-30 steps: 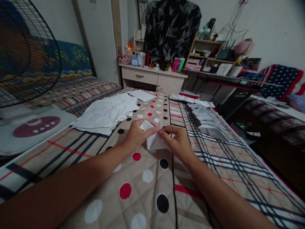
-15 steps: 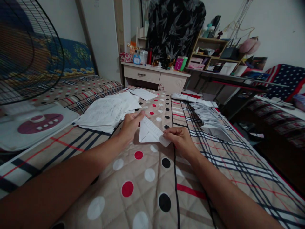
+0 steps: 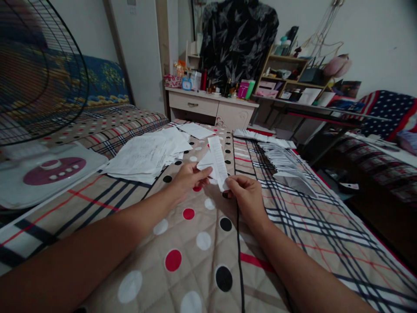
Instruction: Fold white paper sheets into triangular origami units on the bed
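A folded sheet of paper (image 3: 218,161), white with faint print along its long strip, is held just above the bedspread between my two hands. My left hand (image 3: 192,177) pinches its folded left part, the thumb lying on top. With thumb and fingers closed, my right hand (image 3: 243,190) grips the lower end of the strip. To the left lies a loose pile of printed sheets (image 3: 140,152), with another sheet (image 3: 195,130) just beyond it. On the right, a row of folded papers (image 3: 282,161) leans together on the plaid part of the bedspread.
The quilted bedspread (image 3: 192,243) has dots and plaid stripes. A fan with a wire guard and white base (image 3: 19,187) stands at the left. Another line of folded papers (image 3: 260,137) lies farther back. A drawer cabinet (image 3: 195,104) and a shelved desk (image 3: 293,82) stand beyond the bed.
The folded paper has turned so its strip points away from me, nearly upright in view. My left hand has shifted right and lower onto its folded part; my right hand keeps the strip's end.
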Demonstrator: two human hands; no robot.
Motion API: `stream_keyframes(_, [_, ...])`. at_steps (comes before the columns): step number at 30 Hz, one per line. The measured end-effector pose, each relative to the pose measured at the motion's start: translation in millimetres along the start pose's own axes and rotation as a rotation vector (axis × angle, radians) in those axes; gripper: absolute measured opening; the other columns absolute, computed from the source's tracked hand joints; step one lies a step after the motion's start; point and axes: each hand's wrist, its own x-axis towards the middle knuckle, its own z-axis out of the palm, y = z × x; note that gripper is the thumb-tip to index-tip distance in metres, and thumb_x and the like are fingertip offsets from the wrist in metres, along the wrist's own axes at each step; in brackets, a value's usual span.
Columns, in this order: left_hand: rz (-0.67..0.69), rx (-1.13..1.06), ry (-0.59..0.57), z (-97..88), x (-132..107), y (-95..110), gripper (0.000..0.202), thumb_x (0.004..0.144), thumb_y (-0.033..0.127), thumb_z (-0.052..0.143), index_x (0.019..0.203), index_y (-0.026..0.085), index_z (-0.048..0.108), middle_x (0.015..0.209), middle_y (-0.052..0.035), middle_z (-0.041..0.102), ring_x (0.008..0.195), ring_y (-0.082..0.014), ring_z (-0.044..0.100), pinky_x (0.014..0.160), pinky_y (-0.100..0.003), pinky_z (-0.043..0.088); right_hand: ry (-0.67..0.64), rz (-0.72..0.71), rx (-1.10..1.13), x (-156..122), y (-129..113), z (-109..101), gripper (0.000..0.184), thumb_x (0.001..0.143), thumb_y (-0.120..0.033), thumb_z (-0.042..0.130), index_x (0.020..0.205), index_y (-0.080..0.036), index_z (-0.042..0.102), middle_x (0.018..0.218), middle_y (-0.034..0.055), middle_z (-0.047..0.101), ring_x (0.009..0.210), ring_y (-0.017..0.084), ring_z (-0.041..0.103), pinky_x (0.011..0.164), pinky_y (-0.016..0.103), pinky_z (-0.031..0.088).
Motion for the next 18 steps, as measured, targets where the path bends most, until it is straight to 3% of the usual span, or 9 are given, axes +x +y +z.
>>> stream_keyframes(5, [-0.012, 0.058, 0.005, 3.1, -5, -4, 0.053, 0.076, 0.063, 0.061, 0.067, 0.011, 0.065, 0.062, -0.0108, 0.070, 0.046, -0.0125, 0.059, 0.042, -0.021, 0.035, -0.013, -0.025, -0.027, -2, -3, 0, 0.017, 0.071, -0.031, 0.068, 0.069, -0.014, 0.072, 0.054, -0.0001, 0.062, 0.045, 0.010, 0.049, 0.044, 0.021, 0.036])
stream_keyframes(11, [0.012, -0.013, 0.069, 3.4, -3, -2, 0.064, 0.079, 0.072, 0.046, 0.073, 0.011, 0.066, 0.058, -0.0094, 0.069, 0.045, -0.0148, 0.061, 0.041, -0.022, 0.038, -0.021, -0.038, -0.064, -5, -4, 3, 0.018, 0.071, -0.031, 0.067, 0.067, -0.015, 0.072, 0.053, 0.0008, 0.062, 0.045, 0.010, 0.048, 0.044, 0.022, 0.034])
stream_keyframes(13, [0.062, -0.012, 0.094, 4.9, -4, -1, 0.060, 0.075, 0.071, 0.053, 0.075, 0.012, 0.066, 0.057, -0.0062, 0.067, 0.045, -0.0139, 0.059, 0.040, -0.021, 0.037, -0.024, -0.041, -0.072, -7, -3, 4, 0.017, 0.070, -0.030, 0.066, 0.065, -0.015, 0.070, 0.054, 0.0007, 0.062, 0.045, 0.010, 0.047, 0.044, 0.022, 0.033])
stream_keyframes(16, [0.137, 0.048, 0.130, 6.7, -6, -1, 0.045, 0.064, 0.054, 0.077, 0.079, 0.013, 0.066, 0.064, -0.0024, 0.068, 0.049, -0.0117, 0.059, 0.043, -0.019, 0.039, -0.066, -0.058, -0.089, -10, -3, 6, 0.015, 0.070, -0.028, 0.065, 0.062, -0.015, 0.067, 0.054, 0.0001, 0.060, 0.046, 0.010, 0.046, 0.044, 0.022, 0.031])
stream_keyframes(18, [0.121, 0.064, 0.133, 7.2, -6, -2, 0.042, 0.064, 0.049, 0.079, 0.081, 0.013, 0.067, 0.065, -0.0004, 0.067, 0.049, -0.0104, 0.056, 0.042, -0.019, 0.039, -0.117, -0.071, -0.087, -11, -2, 7, 0.019, 0.072, -0.029, 0.066, 0.059, -0.015, 0.064, 0.052, -0.0009, 0.057, 0.047, 0.010, 0.044, 0.045, 0.022, 0.031])
